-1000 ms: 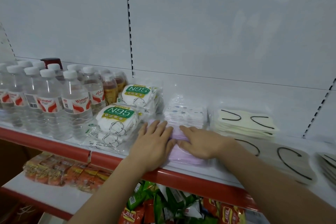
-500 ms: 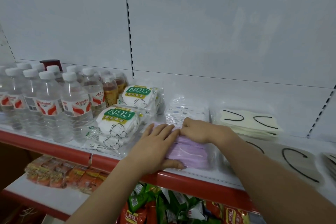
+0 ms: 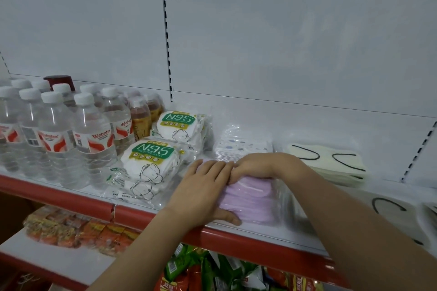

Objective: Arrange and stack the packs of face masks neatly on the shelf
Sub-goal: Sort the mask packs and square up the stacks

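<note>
A clear pack of purple face masks (image 3: 253,198) lies at the front of the white shelf (image 3: 295,236), which has a red front edge. My left hand (image 3: 203,194) presses flat on the pack's left end, with the thumb along its front edge. My right hand (image 3: 264,165) curls its fingers over the pack's far edge, its fingertips meeting those of the left hand. Two piles of N95 mask packs (image 3: 151,160) lie to the left. A white patterned mask pack (image 3: 241,146) sits just behind my hands.
Cream masks with black ear loops (image 3: 331,160) are stacked at the right rear, and a white pack with black loops (image 3: 390,210) lies in front of them. Water bottles (image 3: 56,134) crowd the shelf's left end. Snack packets (image 3: 78,231) fill the lower shelves.
My right hand has moved from the top of the purple pack back to its far edge. My left thumb has come round to the pack's front edge, and the pack now shows more.
</note>
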`<state>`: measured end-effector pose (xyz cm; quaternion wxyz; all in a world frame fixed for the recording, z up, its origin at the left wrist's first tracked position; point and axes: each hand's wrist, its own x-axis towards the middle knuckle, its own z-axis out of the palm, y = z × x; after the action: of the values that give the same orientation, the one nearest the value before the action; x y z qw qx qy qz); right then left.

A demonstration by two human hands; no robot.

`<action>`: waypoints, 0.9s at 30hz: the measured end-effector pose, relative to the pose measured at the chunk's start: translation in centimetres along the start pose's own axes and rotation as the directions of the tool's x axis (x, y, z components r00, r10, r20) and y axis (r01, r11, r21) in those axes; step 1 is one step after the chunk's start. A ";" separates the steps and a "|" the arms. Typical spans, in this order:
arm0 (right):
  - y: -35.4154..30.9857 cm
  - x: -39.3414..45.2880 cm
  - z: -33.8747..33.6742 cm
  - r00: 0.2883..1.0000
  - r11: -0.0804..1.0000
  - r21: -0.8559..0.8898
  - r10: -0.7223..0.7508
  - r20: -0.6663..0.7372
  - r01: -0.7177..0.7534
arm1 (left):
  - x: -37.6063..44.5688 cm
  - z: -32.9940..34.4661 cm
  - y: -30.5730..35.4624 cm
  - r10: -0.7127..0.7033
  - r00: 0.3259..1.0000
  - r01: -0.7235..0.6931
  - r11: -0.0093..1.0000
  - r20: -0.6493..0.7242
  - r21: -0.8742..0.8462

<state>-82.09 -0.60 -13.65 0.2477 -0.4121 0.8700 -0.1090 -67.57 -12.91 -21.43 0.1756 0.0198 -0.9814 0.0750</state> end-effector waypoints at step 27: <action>1.7 -0.7 -0.7 1.000 0.999 0.034 -0.023 0.016 0.022 | 0.8 -0.8 0.3 -0.014 0.992 0.010 0.999 0.126 0.032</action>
<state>-83.22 0.97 -13.48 0.2604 -0.4185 0.8613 -0.1232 -68.05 -12.46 -20.44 0.1135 0.0330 -0.9891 0.0881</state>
